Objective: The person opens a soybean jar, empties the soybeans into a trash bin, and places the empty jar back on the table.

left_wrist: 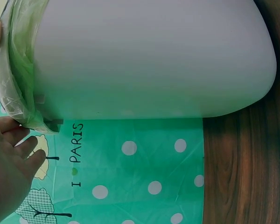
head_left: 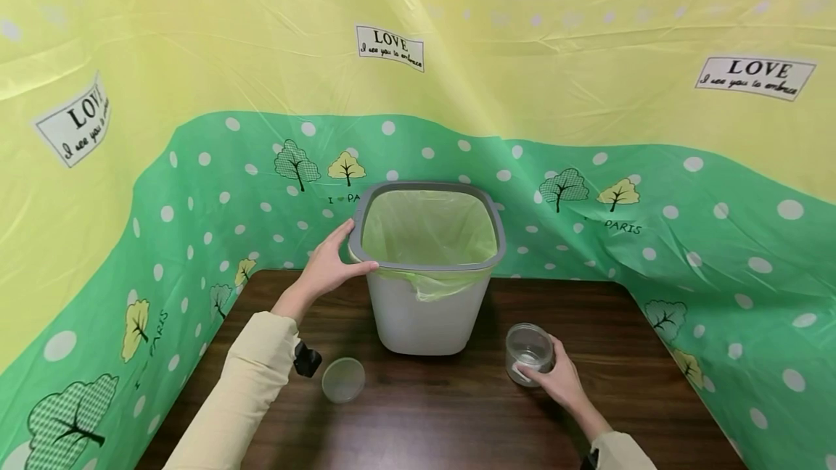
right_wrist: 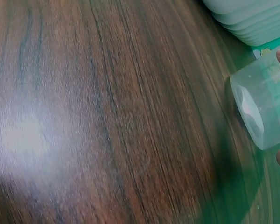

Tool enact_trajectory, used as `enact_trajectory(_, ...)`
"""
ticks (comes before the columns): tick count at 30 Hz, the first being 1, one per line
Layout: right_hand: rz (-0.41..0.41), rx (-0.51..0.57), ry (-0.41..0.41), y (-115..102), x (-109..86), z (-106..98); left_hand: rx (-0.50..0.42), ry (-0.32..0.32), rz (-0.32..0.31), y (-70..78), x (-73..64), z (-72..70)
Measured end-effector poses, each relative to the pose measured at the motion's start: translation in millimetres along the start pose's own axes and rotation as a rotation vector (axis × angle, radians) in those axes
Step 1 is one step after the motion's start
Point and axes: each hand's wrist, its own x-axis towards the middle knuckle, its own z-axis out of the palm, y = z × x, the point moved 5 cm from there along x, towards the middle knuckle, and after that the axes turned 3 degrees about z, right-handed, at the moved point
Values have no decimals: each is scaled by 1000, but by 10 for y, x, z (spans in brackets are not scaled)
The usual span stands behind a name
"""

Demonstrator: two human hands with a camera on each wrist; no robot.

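A light grey trash bin (head_left: 427, 314) with a darker rim stands upright on the table, lined with a pale green bag (head_left: 427, 227). My left hand (head_left: 326, 260) holds the bin at its left front corner, thumb at the front of the rim and fingers along the side; the left wrist view shows the fingers (left_wrist: 21, 140) against the bag's folded edge. To the bin's right, my right hand (head_left: 558, 379) grips a clear round plastic jar (head_left: 527, 343) without a lid. Something whitish (right_wrist: 249, 109) shows at the jar's base; its kind is unclear.
A round translucent disc, like a lid (head_left: 343, 380), lies on the dark wood table (head_left: 418, 419) near my left forearm. Behind the table and along both sides hangs a green and yellow printed sheet (head_left: 261, 187), close behind the bin.
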Motion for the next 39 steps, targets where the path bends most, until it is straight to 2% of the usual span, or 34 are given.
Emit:
enact_trajectory(8, -48, -25, 33, 44, -5, -34, 6, 0, 5, 7, 12, 6)
enact_trajectory(15, -57, -25, 36, 77, -37, -47, 6, -8, 5, 14, 18, 10)
enact_trajectory(22, -56, -17, 2, 54, -25, -78, 15, -19, 14, 12, 34, 2)
enact_trajectory(31, -37, -41, -74, -33, 33, -226, 19, -16, 11, -18, 18, -4)
enact_trajectory(35, -74, -20, -85, -97, 90, -298, 64, -14, 30, -13, -4, -37)
enact_trajectory(39, -100, -48, -97, -190, 184, -380, 143, -14, 69, -27, -42, -84)
